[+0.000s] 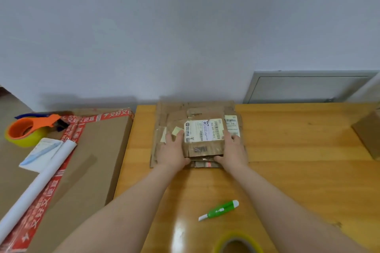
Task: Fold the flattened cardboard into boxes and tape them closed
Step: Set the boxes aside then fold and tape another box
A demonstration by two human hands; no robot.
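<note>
Head view: left hand (171,150) and right hand (234,150), fingers straight, flank the centre-frame labelled cardboard (203,139), probably to lift it off the stack (197,109).

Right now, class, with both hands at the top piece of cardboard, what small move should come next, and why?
Probably lift the flat cardboard piece off the stack and begin opening it into a box. The left hand and right hand bracket its two sides, it lies flat and unfolded, and the tape roll sits close by for sealing afterwards.
</note>
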